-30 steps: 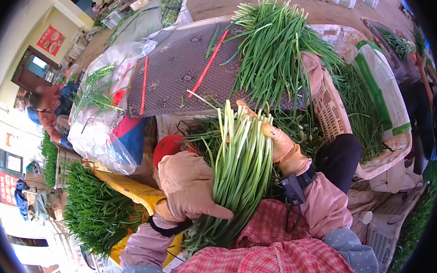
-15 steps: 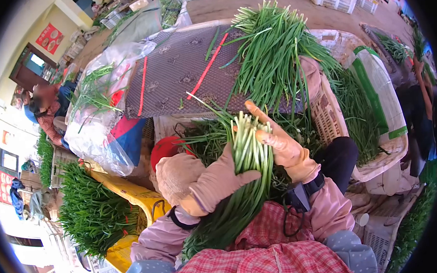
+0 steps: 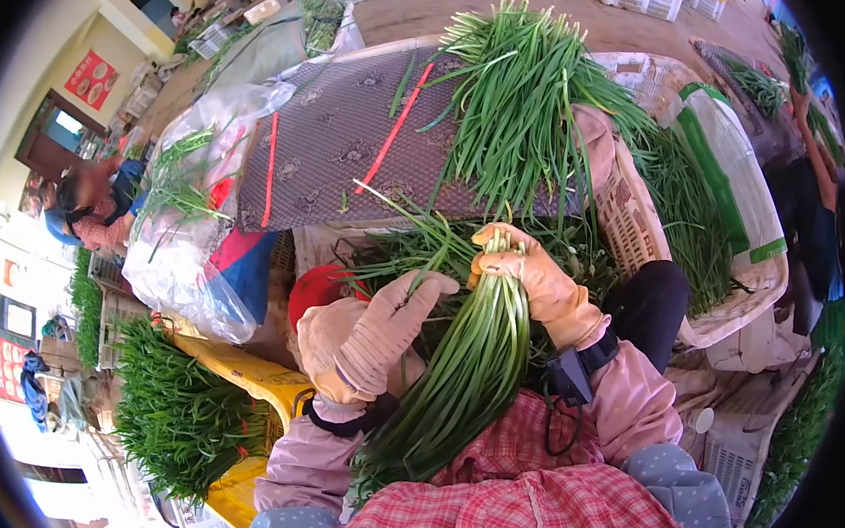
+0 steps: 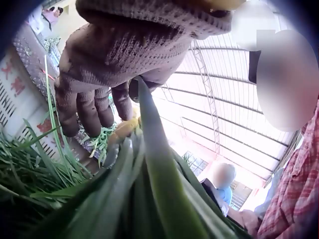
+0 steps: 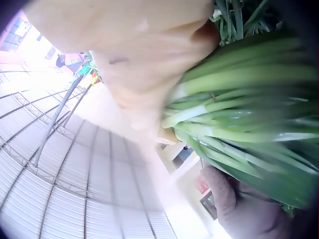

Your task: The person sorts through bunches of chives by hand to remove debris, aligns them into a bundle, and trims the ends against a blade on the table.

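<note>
My gloved right hand [image 3: 543,291] grips the bunch of long green stalks [image 3: 466,357] just below its pale cut ends, with the leaves trailing down to my lap. In the right wrist view, the tan glove [image 5: 134,55] curls around the stalks [image 5: 239,109]. Left of the bunch is my gloved left hand [image 3: 379,338], its fingers loosely bent. A thin leaf passes by its fingertips; whether it is pinched is unclear. The left wrist view shows the fingers of that hand [image 4: 119,59] hanging relaxed above the leaves [image 4: 154,199].
A large pile of stalks [image 3: 538,105] lies on the patterned board [image 3: 330,135] ahead, beside two red strips. More greens fill the crate [image 3: 670,251] at right and the yellow bag [image 3: 247,374] at left. A red container [image 3: 324,290] stands beyond my left hand. Another person [image 3: 95,205] sits far left.
My left hand has come off the bunch and moved up and left. My right fingers, extended beside the pale ends half a second ago, have closed around the stalks.
</note>
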{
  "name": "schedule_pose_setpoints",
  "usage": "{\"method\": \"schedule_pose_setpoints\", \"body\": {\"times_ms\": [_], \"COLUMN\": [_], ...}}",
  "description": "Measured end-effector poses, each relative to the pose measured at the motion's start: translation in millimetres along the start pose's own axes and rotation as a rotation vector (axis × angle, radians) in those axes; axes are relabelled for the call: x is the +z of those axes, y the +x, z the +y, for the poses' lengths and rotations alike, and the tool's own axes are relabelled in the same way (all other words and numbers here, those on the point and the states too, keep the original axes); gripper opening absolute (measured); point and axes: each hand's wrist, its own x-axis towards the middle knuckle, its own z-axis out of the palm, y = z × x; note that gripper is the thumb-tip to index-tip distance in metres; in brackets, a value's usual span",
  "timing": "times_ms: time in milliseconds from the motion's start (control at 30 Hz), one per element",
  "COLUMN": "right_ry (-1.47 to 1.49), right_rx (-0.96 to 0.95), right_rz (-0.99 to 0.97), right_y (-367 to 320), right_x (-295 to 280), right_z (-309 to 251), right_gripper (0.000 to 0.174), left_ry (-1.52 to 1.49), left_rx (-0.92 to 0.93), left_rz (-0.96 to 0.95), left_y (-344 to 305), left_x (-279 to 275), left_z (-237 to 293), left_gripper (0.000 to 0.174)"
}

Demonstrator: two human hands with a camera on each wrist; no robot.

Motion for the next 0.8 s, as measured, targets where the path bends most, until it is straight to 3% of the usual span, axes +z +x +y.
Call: {"method": "schedule_pose_setpoints", "body": {"times_ms": [67,100,167,200,300,500,533,600,733,800], "right_ry": [0.045,0.09,0.223,0.226,0.427,0.385,0.386,0.435,0.452,0.441], "right_rx": [0.001,0.044,0.117,0.113,0.014,-0.02,-0.021,-0.001,0.062,0.095], "right_rz": [0.018,0.041,-0.017,-0.015,-0.187,-0.18,-0.183,-0.237,-0.195,-0.153], "right_y": [-2,-1,4,7,10,7,8,10,17,16], "right_x": [-8,-15,-34,-38,-45,-45,-44,-44,-56,-63], "right_z": [5,8,17,22,30,27,27,28,38,43], "right_gripper": [0.031,0.029,0.026,0.026,0.025,0.025,0.025,0.024,0.023,0.024], "left_ry": [0.318,0.317,-0.009,-0.008,-0.026,0.156,0.159,0.259,0.184,0.216], "left_rx": [-0.364,-0.359,-0.531,-0.528,-0.184,0.066,0.066,0.07,0.028,0.133], "left_rz": [-0.212,-0.216,-0.385,-0.39,-0.379,-0.532,-0.532,-0.754,-0.657,-0.562], "left_y": [10,14,19,17,4,-13,-12,-8,-4,-6], "left_x": [-21,-27,-35,-36,-33,-39,-40,-39,-37,-34], "left_z": [21,26,30,26,6,-12,-13,-15,0,1], "left_gripper": [0.019,0.019,0.03,0.03,0.017,0.023,0.023,0.02,0.016,0.018]}}
